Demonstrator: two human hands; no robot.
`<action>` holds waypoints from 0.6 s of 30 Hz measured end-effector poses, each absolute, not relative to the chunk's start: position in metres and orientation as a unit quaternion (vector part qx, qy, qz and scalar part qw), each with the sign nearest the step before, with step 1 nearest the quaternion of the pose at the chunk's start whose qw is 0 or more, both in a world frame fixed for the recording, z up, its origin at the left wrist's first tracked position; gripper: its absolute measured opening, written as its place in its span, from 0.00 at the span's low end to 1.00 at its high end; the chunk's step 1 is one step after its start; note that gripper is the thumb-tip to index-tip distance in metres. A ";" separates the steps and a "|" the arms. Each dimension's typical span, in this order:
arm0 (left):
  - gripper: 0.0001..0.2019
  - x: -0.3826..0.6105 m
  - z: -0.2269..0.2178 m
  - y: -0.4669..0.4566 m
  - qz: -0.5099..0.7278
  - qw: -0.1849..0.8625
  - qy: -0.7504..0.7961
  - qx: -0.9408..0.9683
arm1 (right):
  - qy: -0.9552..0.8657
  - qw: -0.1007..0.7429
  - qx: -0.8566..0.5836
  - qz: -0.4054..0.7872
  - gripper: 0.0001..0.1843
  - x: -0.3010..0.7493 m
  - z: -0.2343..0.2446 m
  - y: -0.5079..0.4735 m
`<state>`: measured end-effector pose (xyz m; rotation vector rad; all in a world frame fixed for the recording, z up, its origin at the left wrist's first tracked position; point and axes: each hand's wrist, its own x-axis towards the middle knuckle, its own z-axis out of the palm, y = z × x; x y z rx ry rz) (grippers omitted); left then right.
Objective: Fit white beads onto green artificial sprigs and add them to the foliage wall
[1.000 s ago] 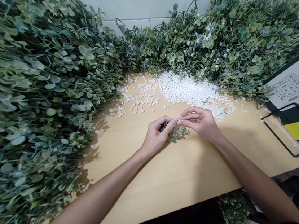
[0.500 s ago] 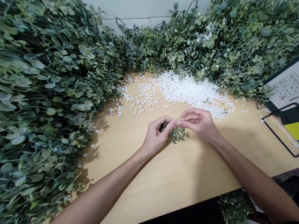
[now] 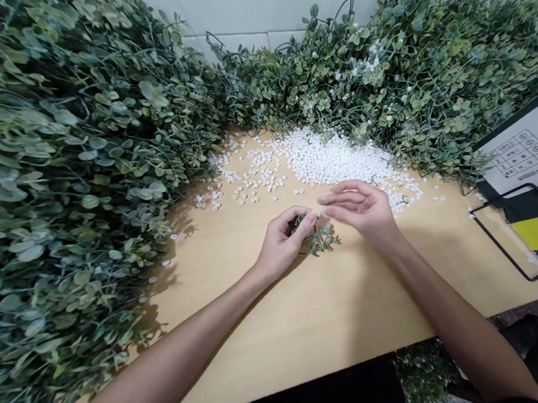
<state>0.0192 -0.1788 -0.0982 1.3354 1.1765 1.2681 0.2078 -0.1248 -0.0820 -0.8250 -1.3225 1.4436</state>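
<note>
My left hand (image 3: 283, 242) is closed around a small green leafy sprig (image 3: 322, 237) just above the wooden table (image 3: 334, 307), thumb and forefinger pinching its top. My right hand (image 3: 361, 207) hovers a little to the right and beyond it, fingers stretched out and loosely apart, holding nothing I can see. Behind both hands lies a heap of small white beads (image 3: 333, 160), with more beads scattered to the left (image 3: 247, 179).
Piles of artificial green foliage bank the table on the left (image 3: 57, 169) and along the back (image 3: 401, 80). A printed sign in a black wire stand (image 3: 534, 195) sits at the right. The table's near edge runs diagonally bottom left to right.
My right hand has let go of the sprig's tip and drawn away toward the beads, its fingers opening. The left hand keeps its hold on the sprig.
</note>
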 end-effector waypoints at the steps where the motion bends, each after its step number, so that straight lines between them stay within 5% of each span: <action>1: 0.16 0.020 -0.099 -0.179 0.520 0.459 0.480 0.537 | -0.545 0.515 -0.347 0.563 0.24 0.211 -0.080 -0.121; 7: 0.27 0.023 -0.104 -0.179 0.514 0.464 0.490 0.529 | -0.566 0.608 -0.452 0.325 0.17 0.240 -0.087 -0.097; 18: 0.18 0.018 -0.103 -0.176 0.534 0.448 0.490 0.523 | -0.778 0.403 -0.471 0.099 0.11 0.252 -0.094 -0.096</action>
